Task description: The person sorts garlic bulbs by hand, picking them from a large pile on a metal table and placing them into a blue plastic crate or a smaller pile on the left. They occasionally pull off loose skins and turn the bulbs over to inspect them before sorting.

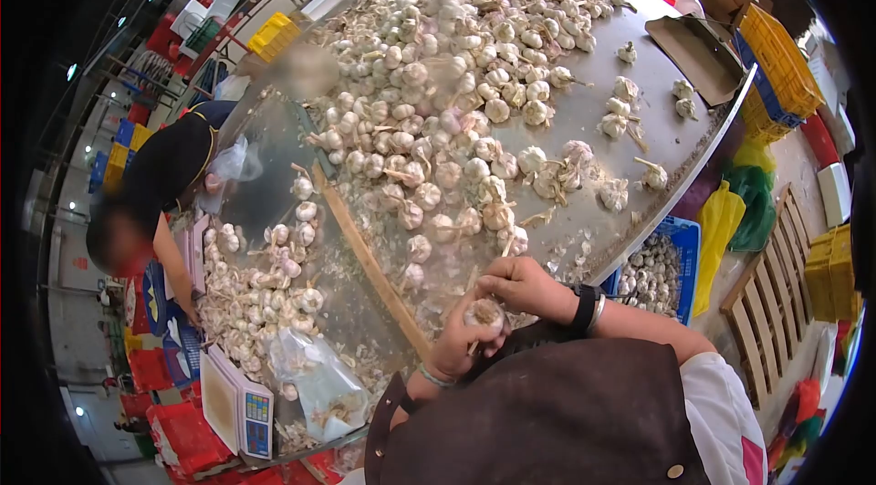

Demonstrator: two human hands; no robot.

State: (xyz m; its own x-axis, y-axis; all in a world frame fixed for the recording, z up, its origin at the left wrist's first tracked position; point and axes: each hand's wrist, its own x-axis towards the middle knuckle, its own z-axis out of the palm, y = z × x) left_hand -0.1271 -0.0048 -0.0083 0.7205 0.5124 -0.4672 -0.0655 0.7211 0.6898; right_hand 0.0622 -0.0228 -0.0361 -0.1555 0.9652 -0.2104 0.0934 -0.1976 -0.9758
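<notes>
Near the front edge of the metal table, my left hand (453,344) is closed round a garlic bulb (484,316), its root side facing up. My right hand (529,289) touches the left at the bulb's upper side, its fingers pinched together; what they grip is too small to make out. A large heap of garlic bulbs (447,56) spreads over the table just beyond my hands. A wooden strip (370,257) runs left of my hands and divides this heap from a smaller garlic pile (246,293).
A co-worker (164,166) leans in at the left, one arm by the smaller pile. A scale (237,403) and a plastic bag (315,385) lie at the lower left. At right are a blue crate of garlic (689,271), a cardboard piece (695,56) and a wooden pallet (776,293).
</notes>
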